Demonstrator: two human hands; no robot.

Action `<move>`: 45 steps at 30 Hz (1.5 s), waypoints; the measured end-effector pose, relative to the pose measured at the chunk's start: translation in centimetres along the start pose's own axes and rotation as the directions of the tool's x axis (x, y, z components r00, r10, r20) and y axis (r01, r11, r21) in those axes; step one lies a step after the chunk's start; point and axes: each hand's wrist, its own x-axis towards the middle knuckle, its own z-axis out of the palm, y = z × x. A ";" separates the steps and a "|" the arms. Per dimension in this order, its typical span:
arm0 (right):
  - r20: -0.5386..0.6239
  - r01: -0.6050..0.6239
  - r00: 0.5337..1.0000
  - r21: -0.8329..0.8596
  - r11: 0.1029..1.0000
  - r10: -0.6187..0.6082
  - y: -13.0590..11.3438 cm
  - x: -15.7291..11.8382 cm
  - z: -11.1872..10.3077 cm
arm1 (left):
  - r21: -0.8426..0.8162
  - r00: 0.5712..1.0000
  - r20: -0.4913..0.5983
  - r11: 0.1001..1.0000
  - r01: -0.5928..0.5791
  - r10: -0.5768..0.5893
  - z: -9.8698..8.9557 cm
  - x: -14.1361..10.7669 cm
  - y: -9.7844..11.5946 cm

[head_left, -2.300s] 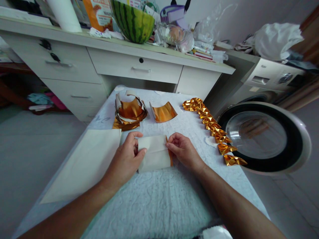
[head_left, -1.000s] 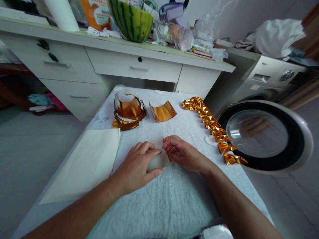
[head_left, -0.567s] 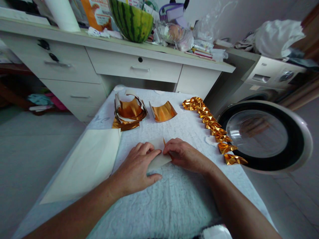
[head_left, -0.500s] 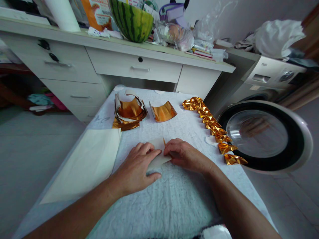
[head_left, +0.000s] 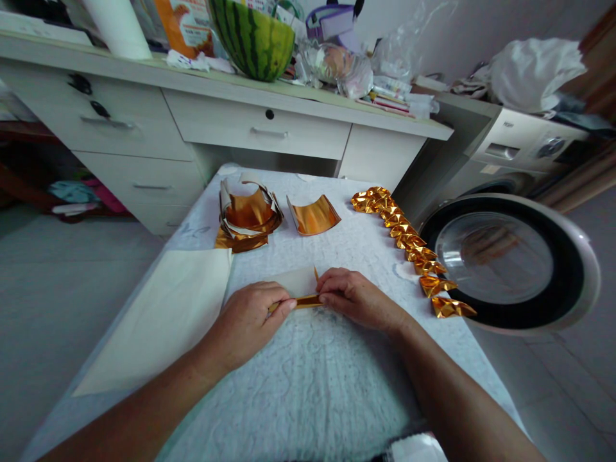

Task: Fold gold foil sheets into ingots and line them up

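A sheet of paper [head_left: 294, 280], pale on its upper face, lies on the cloth-covered table, with a narrow gold strip folded along its near edge. My left hand [head_left: 257, 317] pinches the left end of that strip between thumb and fingers. At the strip's right end, my right hand [head_left: 349, 296] grips the paper, its fingers closed. A small gold tip stands up beside the right fingers. Beyond the hands sit a curved gold sheet [head_left: 315, 216] and a curled stack of gold sheets [head_left: 250, 210].
Folded gold pieces [head_left: 408, 240] form a row along the table's right side. A large pale sheet [head_left: 163, 321] lies at left. Behind are a drawer desk [head_left: 260, 125] with a watermelon [head_left: 255, 42], and an open washing-machine door [head_left: 510, 263] at right.
My left hand has gone from spread over the paper to pinching its near edge. A folded gold strip now shows between the hands. My right hand has barely moved.
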 end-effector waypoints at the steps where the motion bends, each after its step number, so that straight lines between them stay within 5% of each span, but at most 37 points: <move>1: -0.027 -0.031 0.999 0.000 1.000 0.031 0.0 0.1 0.2 | 0.016 1.000 -0.017 1.000 0.018 -0.018 0.2 0.0 0.0; 7: -0.194 -0.236 0.954 -0.013 0.972 0.229 0.0 0.7 1.7 | 0.092 0.989 -0.134 0.993 0.074 -0.062 0.9 0.2 0.0; 20: -0.356 -0.306 0.900 -0.099 0.947 0.253 0.6 1.2 3.1 | 0.272 0.993 -0.121 0.961 0.040 -0.007 1.7 0.3 -0.4; 25: -0.360 -0.382 0.888 -0.235 0.894 0.286 0.7 1.1 3.1 | 0.302 0.994 -0.108 0.952 0.046 -0.014 1.8 0.2 -0.4; 31: -0.370 -0.459 0.854 -0.206 0.864 0.365 0.4 1.3 3.5 | 0.333 0.996 -0.088 0.942 0.045 -0.016 1.8 0.3 -0.3; 45: -0.366 -0.412 0.871 -0.176 0.894 0.329 0.1 1.4 3.3 | 0.341 0.997 -0.079 0.939 0.050 -0.025 1.7 0.4 -0.2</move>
